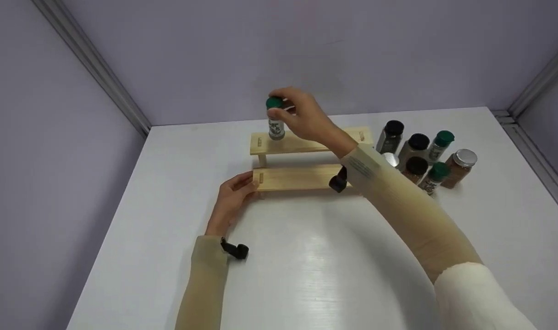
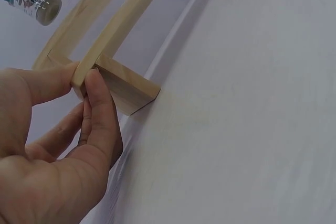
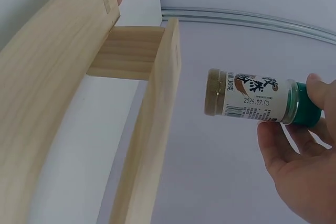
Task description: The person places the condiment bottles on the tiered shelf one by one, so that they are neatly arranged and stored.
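Observation:
My right hand grips a small spice jar by its green cap, over the left end of the upper shelf of a two-tier wooden rack. In the right wrist view, a gap shows between the base of the labelled jar and the wood; brownish powder is visible inside. With thumb and fingers, my left hand pinches the left end of the lower shelf. The left wrist view shows the thumb and a fingertip on either face of that board.
Right of the rack stand several spice jars: black-capped ones, green-capped ones and silver-lidded ones. My right forearm crosses in front of the rack's right side. Behind the white table rises a pale wall.

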Tool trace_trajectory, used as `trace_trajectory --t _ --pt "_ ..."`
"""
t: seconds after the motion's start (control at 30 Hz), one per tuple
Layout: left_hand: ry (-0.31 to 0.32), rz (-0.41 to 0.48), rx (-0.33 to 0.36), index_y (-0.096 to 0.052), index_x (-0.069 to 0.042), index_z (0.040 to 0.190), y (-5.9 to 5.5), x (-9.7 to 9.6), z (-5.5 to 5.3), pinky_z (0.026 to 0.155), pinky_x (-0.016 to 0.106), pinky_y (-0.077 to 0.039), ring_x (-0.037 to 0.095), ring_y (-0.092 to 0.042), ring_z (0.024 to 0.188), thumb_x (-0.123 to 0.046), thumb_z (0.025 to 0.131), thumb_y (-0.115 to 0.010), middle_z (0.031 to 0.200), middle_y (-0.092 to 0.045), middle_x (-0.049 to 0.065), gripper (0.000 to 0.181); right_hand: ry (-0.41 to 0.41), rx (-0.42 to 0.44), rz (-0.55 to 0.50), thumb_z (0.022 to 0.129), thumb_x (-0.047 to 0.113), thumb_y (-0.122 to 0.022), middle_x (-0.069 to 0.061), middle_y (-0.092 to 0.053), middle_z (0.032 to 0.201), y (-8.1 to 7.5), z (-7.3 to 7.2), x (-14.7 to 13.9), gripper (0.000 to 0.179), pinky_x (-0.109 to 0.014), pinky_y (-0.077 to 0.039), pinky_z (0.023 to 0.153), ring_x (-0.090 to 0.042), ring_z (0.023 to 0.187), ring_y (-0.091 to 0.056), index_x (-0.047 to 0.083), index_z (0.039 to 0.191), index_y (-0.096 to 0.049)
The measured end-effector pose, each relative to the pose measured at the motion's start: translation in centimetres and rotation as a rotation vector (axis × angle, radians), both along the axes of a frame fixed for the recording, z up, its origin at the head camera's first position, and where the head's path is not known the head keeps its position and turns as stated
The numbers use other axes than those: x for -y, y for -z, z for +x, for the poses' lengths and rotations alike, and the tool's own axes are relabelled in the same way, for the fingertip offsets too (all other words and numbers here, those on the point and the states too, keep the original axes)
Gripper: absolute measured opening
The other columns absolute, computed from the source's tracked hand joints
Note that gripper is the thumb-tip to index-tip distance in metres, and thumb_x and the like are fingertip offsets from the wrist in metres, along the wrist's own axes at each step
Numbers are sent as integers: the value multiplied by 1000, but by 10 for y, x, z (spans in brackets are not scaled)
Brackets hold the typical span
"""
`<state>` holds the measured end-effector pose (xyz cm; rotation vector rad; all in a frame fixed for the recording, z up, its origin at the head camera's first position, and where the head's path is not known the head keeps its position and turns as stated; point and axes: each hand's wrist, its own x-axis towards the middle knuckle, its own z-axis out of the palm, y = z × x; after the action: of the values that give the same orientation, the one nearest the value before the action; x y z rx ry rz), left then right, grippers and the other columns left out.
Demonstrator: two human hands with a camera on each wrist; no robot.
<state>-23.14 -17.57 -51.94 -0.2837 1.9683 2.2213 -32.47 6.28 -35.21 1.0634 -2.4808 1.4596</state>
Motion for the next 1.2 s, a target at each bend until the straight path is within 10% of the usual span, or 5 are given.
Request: trace_trajectory --t 0.7,1.2 --pt "20 -15 -17 -63 -4 145 1 -4 4 92 25 -61 23 -65 118 -8 103 -72 140 -63 16 44 -11 21 27 110 17 -64 -22 -62 138 27 -1 8 47 -41 -56 107 -32 122 -64 -4 150 -54" --pt "15 -23 -2 -63 -3 145 2 -4 -1 91 25 -62 22 -66 116 -6 102 -74 140 -64 16 45 16 59 41 109 24 -66 -17 -56 153 5 10 -8 59 -43 -49 118 -31 137 -60 3 160 -45"
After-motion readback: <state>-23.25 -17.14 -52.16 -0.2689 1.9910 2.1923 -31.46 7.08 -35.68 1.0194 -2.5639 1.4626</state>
